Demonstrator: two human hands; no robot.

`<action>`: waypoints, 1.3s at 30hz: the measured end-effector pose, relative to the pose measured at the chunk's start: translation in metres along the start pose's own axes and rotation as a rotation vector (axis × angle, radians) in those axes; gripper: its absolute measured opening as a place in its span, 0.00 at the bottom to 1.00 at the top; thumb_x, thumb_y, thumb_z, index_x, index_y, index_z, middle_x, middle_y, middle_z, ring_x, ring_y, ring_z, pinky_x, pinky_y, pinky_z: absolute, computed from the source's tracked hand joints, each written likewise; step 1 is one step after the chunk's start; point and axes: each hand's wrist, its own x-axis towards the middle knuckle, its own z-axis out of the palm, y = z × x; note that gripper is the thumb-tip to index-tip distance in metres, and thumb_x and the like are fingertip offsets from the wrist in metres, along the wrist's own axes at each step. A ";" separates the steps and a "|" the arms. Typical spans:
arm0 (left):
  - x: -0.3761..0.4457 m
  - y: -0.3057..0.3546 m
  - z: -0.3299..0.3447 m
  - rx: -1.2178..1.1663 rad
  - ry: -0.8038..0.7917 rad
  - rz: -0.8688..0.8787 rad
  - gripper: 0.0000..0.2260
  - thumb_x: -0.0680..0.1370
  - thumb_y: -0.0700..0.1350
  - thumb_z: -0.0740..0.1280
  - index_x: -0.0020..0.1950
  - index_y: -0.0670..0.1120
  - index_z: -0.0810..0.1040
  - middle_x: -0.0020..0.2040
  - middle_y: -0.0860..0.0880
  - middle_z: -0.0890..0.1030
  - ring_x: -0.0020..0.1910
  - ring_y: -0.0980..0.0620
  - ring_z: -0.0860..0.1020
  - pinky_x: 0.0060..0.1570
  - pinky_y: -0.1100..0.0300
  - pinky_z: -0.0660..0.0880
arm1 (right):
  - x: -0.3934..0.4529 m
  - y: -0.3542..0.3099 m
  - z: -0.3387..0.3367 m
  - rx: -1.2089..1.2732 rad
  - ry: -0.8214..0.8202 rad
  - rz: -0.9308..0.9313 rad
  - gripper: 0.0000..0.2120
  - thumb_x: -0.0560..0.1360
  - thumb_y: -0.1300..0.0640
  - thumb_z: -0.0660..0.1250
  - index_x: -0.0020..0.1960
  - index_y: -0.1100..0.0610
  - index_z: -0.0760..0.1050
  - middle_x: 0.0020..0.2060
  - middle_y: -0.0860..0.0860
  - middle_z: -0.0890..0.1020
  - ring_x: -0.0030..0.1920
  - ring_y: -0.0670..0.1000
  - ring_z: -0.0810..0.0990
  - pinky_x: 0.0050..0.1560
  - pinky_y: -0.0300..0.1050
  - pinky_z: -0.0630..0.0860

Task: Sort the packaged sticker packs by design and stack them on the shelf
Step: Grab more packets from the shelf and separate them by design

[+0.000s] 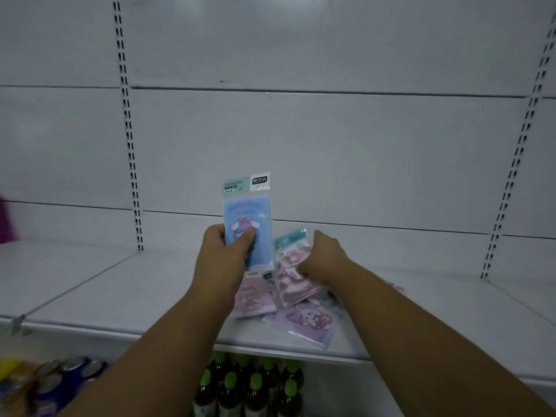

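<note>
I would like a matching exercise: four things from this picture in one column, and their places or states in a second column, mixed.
1. blue sticker pack
2. purple sticker pack
3. green-capped bottles
4. right hand

a. below the shelf
b. held upright in the left hand
c. lying flat near the shelf's front edge
d. on the pinkish packs

Pairs: 1-b, 2-c, 3-a, 4-d

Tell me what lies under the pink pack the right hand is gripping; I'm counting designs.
Under the pink pack in the right hand lies a purple character pack on the shelf. Anything beneath is hidden.
</note>
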 end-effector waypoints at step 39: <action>-0.230 -0.037 0.536 0.202 -0.568 -0.098 0.02 0.78 0.40 0.66 0.48 0.43 0.74 0.44 0.44 0.80 0.38 0.49 0.80 0.36 0.53 0.79 | -0.130 0.475 -0.408 0.531 0.746 0.205 0.05 0.75 0.63 0.69 0.48 0.55 0.81 0.42 0.52 0.86 0.42 0.54 0.86 0.45 0.52 0.84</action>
